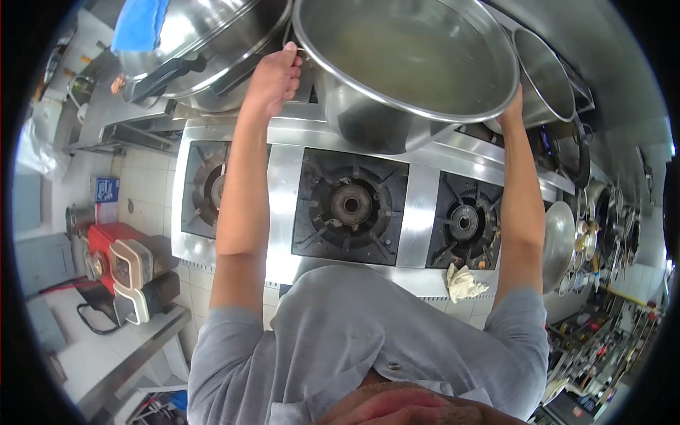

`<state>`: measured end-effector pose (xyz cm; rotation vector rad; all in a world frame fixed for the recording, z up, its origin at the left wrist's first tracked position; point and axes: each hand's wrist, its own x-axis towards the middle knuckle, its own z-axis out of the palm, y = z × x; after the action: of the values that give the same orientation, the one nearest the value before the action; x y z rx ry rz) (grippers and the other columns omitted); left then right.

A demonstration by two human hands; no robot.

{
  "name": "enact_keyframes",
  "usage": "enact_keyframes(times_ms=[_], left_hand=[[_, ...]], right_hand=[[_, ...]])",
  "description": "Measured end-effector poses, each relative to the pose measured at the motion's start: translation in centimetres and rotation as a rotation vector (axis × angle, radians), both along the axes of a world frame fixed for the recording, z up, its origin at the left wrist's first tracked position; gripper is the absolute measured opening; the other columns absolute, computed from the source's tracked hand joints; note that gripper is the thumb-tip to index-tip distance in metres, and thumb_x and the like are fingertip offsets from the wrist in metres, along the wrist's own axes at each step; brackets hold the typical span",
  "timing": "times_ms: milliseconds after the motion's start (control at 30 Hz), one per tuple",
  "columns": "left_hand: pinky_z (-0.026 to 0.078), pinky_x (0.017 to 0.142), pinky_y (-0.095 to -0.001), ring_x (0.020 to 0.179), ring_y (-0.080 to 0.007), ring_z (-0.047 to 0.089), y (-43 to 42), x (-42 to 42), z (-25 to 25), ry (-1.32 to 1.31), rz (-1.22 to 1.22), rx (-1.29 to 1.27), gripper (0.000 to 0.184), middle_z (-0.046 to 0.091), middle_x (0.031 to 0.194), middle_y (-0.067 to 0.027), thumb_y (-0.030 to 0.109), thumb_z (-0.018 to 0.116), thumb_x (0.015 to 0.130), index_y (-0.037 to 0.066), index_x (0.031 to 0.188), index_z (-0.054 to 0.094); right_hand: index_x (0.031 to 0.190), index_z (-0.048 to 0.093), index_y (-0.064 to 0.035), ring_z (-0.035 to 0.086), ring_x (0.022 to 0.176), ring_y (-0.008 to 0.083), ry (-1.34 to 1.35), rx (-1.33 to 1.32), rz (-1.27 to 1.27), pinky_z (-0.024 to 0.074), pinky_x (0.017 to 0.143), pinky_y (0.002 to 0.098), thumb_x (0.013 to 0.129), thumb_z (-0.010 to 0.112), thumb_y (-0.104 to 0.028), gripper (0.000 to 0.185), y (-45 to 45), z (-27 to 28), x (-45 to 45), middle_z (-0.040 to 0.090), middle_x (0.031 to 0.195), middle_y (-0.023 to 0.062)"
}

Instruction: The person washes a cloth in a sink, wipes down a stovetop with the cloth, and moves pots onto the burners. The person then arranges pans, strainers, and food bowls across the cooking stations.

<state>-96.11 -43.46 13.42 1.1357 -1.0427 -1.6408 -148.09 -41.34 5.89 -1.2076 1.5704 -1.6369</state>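
Observation:
A large steel stockpot (372, 124) is at the top of the head view, over the rear of the stove. Cloudy, pale liquid (404, 60) fills much of its inside. My left hand (275, 79) is closed around the handle on the pot's left side, thumb uppermost. At the opposite side, my right hand (513, 108) grips the pot below the rim, which hides most of its fingers. Both arms stretch forward over the gas stove (282, 205). The middle burner (351, 205) lies in front of the pot, with no flame visible.
A big lidded pot (212, 53) with black handles and a blue cloth (140, 25) stands left. Another steel pot (544, 74) is at right. A crumpled rag (464, 282) lies on the stove's front edge. Hanging pans and utensils crowd the right side.

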Motion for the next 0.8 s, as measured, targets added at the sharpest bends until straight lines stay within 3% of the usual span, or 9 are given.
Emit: enact_keyframes(times_ms=[233, 333, 433, 633, 733, 800], left_hand=[[0.019, 0.038, -0.0212, 0.045, -0.0037, 0.029, -1.0, -1.0, 0.8, -0.052, 0.062, 0.009, 0.038, 0.039, 0.064, 0.0054, 0.042, 0.051, 0.101, 0.009, 0.084, 0.049], [0.020, 0.038, -0.0222, 0.046, -0.0046, 0.029, -1.4, -1.3, 0.7, -0.049, 0.082, 0.001, 0.038, 0.039, 0.064, 0.0048, 0.042, 0.050, 0.101, 0.008, 0.084, 0.049], [0.021, 0.040, -0.0232, 0.047, -0.0058, 0.029, -2.1, -1.4, 0.9, -0.075, 0.103, -0.016, 0.038, 0.038, 0.065, 0.0042, 0.041, 0.048, 0.102, 0.008, 0.084, 0.049], [0.020, 0.040, -0.0232, 0.048, -0.0059, 0.028, -2.8, -1.3, 0.9, -0.133, 0.090, -0.008, 0.040, 0.038, 0.066, 0.0036, 0.042, 0.046, 0.103, 0.007, 0.084, 0.049], [0.020, 0.039, -0.0232, 0.047, -0.0059, 0.028, -2.4, -1.5, 1.1, -0.123, 0.110, -0.003, 0.040, 0.037, 0.065, 0.0037, 0.043, 0.045, 0.103, 0.008, 0.084, 0.048], [0.021, 0.039, -0.0241, 0.047, -0.0069, 0.030, -2.3, -1.4, 1.1, -0.130, 0.098, 0.003, 0.039, 0.039, 0.065, 0.0029, 0.042, 0.045, 0.103, 0.007, 0.085, 0.049]], right_hand=[[0.117, 0.056, 0.0079, 0.065, 0.094, 0.0209, -0.141, -0.029, -0.015, 0.0525, 0.081, 0.0328, 0.091, 0.064, -0.019, 0.038, -1.9, 1.3, 1.3, 0.066, 0.106, 0.0143], [0.128, 0.057, 0.0012, 0.065, 0.101, 0.0202, -0.068, 0.024, 0.074, 0.0531, 0.085, 0.0319, 0.097, 0.054, -0.018, 0.037, -1.2, 2.4, 1.9, 0.066, 0.116, 0.0104], [0.114, 0.058, 0.0082, 0.065, 0.092, 0.0205, -0.020, 0.081, -0.042, 0.0524, 0.080, 0.0328, 0.090, 0.064, -0.016, 0.035, -1.1, 2.9, 2.6, 0.067, 0.105, 0.0139], [0.106, 0.064, 0.0082, 0.065, 0.088, 0.0187, -0.107, -0.038, 0.032, 0.0507, 0.078, 0.0311, 0.090, 0.065, -0.017, 0.030, -1.6, 2.2, 2.9, 0.068, 0.102, 0.0131], [0.100, 0.065, 0.0086, 0.064, 0.085, 0.0186, -0.075, -0.019, 0.021, 0.0492, 0.076, 0.0318, 0.089, 0.065, -0.019, 0.030, -1.7, 2.1, 2.7, 0.068, 0.099, 0.0133], [0.093, 0.067, 0.0078, 0.063, 0.081, 0.0193, 0.093, -0.085, -0.063, 0.0482, 0.072, 0.0342, 0.087, 0.067, -0.024, 0.033, -2.3, 0.6, 1.4, 0.068, 0.090, 0.0121]])
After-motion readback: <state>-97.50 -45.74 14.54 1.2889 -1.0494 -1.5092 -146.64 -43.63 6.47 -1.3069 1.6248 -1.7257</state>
